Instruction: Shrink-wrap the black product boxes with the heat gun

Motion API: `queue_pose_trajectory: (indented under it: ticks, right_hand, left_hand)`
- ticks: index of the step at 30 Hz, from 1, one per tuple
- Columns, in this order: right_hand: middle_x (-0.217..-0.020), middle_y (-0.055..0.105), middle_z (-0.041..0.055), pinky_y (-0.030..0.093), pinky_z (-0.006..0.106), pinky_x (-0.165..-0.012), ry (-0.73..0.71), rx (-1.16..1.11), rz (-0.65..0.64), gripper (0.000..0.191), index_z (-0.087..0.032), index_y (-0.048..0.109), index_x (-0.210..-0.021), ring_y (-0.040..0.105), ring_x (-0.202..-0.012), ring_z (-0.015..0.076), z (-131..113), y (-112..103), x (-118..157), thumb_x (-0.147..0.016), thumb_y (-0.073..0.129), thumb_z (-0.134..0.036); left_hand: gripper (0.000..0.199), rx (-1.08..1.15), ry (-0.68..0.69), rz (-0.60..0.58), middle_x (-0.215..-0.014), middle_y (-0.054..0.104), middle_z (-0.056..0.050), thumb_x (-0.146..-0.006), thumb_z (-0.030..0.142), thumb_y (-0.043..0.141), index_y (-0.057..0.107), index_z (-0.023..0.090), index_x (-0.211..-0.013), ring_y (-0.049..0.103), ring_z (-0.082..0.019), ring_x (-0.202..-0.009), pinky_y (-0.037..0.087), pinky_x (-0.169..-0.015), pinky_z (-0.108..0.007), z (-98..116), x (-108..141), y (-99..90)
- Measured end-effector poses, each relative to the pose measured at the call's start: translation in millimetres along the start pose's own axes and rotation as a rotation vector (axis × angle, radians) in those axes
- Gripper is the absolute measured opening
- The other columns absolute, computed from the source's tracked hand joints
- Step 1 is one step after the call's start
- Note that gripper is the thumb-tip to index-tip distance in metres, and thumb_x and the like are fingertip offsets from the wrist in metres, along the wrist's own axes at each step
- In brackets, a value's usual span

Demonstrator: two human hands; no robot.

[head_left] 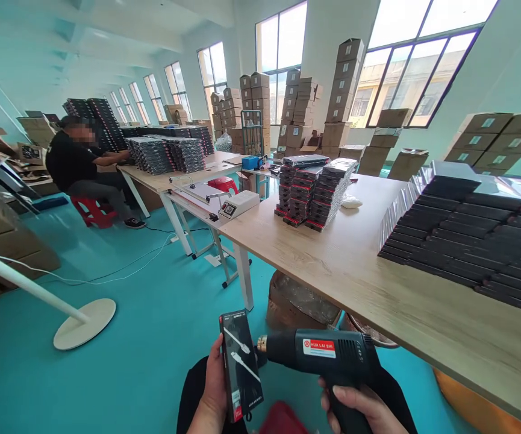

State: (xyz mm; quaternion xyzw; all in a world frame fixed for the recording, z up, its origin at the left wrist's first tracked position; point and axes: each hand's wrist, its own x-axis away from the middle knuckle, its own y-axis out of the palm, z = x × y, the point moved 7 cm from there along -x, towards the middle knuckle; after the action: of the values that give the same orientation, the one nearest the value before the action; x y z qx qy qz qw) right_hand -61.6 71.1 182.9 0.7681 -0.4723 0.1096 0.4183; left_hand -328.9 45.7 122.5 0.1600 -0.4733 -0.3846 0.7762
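In my left hand (215,389) is a slim black cable box (241,364), printed with white cable plugs and a red patch at its lower end. It is held nearly upright, tilted a little, over my lap. My right hand (357,404) wraps round the handle of a black heat gun (327,352) with a red and white label. The gun's metal nozzle (262,343) points left at the box's right edge, very close to it; I cannot tell whether they touch. The fingers behind the box are partly hidden.
The wooden table (332,259) ahead bears stacked black boxes (308,193) and a larger glossy stack (468,229) at right. A sealing machine (237,205) stands beyond its left end. A white fan (84,322) is on the left floor. A person (77,157) sits at another table.
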Motion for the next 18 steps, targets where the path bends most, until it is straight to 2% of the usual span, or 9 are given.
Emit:
queue_pose_trajectory:
  ticks: [3,6,9,11,13,16,18]
  right_hand:
    - [-0.076,0.071,0.0049,0.044,0.020,-0.047,-0.027,0.002,0.010,0.044,-0.013,0.072,-0.094,0.060,-0.057,0.0120,-10,7,-10,-0.068,0.084,-0.045]
    - [-0.077,0.070,0.0054,0.044,0.021,-0.047,-0.043,0.035,-0.002,0.046,-0.012,0.072,-0.096,0.060,-0.057,0.0123,-22,25,-10,-0.067,0.082,-0.046]
    - [-0.074,0.070,0.0054,0.044,0.025,-0.051,0.022,0.199,-0.171,0.039,-0.012,0.071,-0.090,0.060,-0.057,0.0144,-30,54,2,-0.064,0.082,-0.039]
    - [-0.070,0.069,0.0044,0.044,0.027,-0.058,0.045,0.369,-0.266,0.027,-0.013,0.072,-0.083,0.060,-0.061,0.0165,-34,64,11,-0.066,0.080,-0.032]
    - [-0.066,0.066,0.0030,0.045,0.030,-0.063,0.006,0.475,-0.206,0.021,-0.015,0.072,-0.078,0.060,-0.066,0.0190,-41,55,14,-0.069,0.080,-0.033]
    - [-0.065,0.065,0.0038,0.046,0.033,-0.061,-0.053,0.441,-0.048,0.033,-0.018,0.072,-0.079,0.058,-0.064,0.0214,-46,26,13,-0.067,0.084,-0.046]
    - [-0.072,0.069,0.0068,0.046,0.032,-0.059,-0.037,0.341,-0.068,0.043,-0.015,0.074,-0.086,0.060,-0.065,0.0210,-37,13,14,-0.065,0.086,-0.051]
  left_hand:
    - [0.043,-0.041,-0.015,0.022,-0.070,0.078,-0.011,-0.085,0.049,0.064,0.073,0.011,-0.103,0.076,-0.033,-0.071,0.062,-0.067,-0.046,-4,3,0.6]
    - [0.039,-0.051,-0.074,0.003,-0.069,0.077,-0.012,-0.086,0.046,0.065,0.074,0.010,-0.095,0.076,-0.033,-0.072,0.062,-0.068,-0.046,-11,7,8.3]
    - [0.034,-0.035,-0.086,-0.026,-0.073,0.078,-0.010,-0.086,0.041,0.065,0.074,0.012,-0.101,0.077,-0.032,-0.078,0.062,-0.074,-0.045,-9,11,18.2]
    - [0.034,-0.008,-0.060,-0.018,-0.077,0.079,-0.009,-0.086,0.040,0.066,0.073,0.014,-0.107,0.077,-0.032,-0.082,0.062,-0.078,-0.044,-4,11,19.8]
    - [0.038,0.023,-0.027,-0.005,-0.081,0.079,-0.010,-0.086,0.042,0.066,0.072,0.013,-0.110,0.077,-0.032,-0.085,0.061,-0.080,-0.044,2,10,16.0]
    - [0.036,0.030,0.124,0.040,-0.080,0.079,-0.008,-0.081,0.040,0.069,0.071,0.016,-0.108,0.076,-0.031,-0.083,0.061,-0.078,-0.044,13,7,1.0]
    - [0.032,0.009,0.272,0.085,-0.074,0.077,-0.005,-0.074,0.035,0.076,0.072,0.019,-0.102,0.076,-0.030,-0.078,0.060,-0.073,-0.042,20,6,-10.2]
